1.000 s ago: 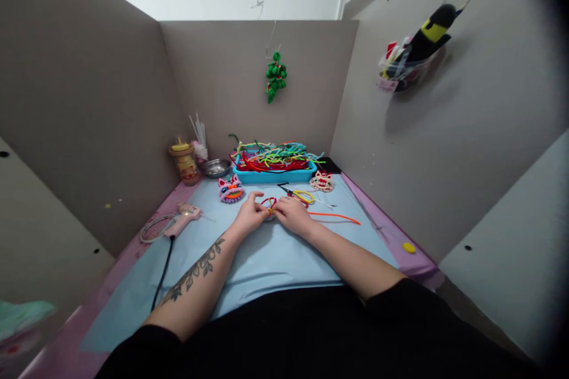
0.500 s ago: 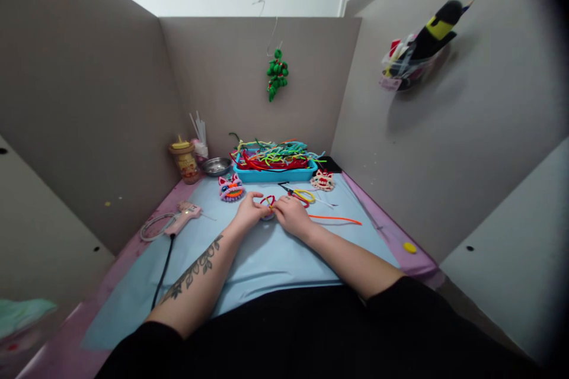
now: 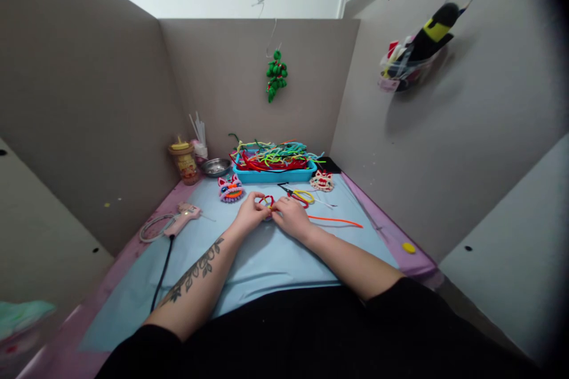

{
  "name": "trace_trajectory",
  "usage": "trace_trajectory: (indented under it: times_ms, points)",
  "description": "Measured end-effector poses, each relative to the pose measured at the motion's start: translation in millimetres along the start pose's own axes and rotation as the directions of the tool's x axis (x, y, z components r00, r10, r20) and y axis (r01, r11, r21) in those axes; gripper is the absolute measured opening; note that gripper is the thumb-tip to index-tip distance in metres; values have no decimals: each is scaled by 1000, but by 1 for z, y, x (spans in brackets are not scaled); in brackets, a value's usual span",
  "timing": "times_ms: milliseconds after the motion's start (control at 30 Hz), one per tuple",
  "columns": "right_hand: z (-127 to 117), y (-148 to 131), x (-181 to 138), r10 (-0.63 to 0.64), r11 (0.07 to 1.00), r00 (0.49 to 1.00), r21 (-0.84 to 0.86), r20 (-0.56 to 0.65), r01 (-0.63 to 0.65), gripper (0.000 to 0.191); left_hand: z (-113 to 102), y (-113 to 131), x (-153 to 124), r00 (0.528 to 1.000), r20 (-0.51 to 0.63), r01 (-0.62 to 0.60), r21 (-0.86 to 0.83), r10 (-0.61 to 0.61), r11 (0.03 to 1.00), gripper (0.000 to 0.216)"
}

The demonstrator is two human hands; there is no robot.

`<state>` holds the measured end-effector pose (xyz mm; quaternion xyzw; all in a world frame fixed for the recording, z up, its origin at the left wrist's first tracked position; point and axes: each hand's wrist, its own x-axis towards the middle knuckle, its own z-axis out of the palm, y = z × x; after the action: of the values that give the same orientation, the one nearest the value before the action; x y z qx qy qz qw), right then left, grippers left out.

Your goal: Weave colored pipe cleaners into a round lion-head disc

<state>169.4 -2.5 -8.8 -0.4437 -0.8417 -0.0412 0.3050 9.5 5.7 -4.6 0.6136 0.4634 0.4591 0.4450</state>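
Note:
My left hand point(image 3: 251, 212) and my right hand point(image 3: 290, 213) meet over the middle of the blue cloth. Between them they pinch a small piece of red and yellow pipe-cleaner work point(image 3: 267, 201), looped at the top and partly hidden by my fingers. Close by my right hand lie scissors point(image 3: 303, 195) with yellow and red handles. An orange pipe cleaner point(image 3: 335, 221) stretches out to the right of that hand. A purple and orange lion-head figure point(image 3: 230, 188) sits beyond my left hand, and a cream and red one point(image 3: 322, 180) stands at the back right.
Behind my hands stands a blue tray point(image 3: 275, 176) heaped with coloured pipe cleaners. A pink glue gun point(image 3: 183, 219) with its cord lies on the left. A metal bowl point(image 3: 216, 167) and a lidded cup point(image 3: 184, 163) are at the back left. Grey panels point(image 3: 249, 77) enclose the table.
Both hands stay in nearly the same place, with only slight finger movement on the red and yellow piece. The view has shifted a little.

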Motion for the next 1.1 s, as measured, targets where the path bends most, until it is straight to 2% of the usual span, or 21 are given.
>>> trace_trajectory:
  times_ms: [167,333,667,867,1100]
  points:
    - [2,4,0,6,999,1000,38,10,-6,13,-1,-5,0,994,-3,-105,139,106,985,42]
    - [4,7,0,9,992,1000,130,12,-11,16,-2,-7,1,991,-16,-130,203,136,971,41]
    - [9,11,3,155,951,987,264,40,-160,11,-5,-10,0,970,71,-241,296,231,924,37]
    - [9,11,4,195,945,978,253,74,-208,5,-6,-7,-1,966,67,-256,336,249,906,37]
    - [8,10,5,248,928,949,234,196,-291,10,-4,-3,-7,962,111,-273,437,250,857,39]
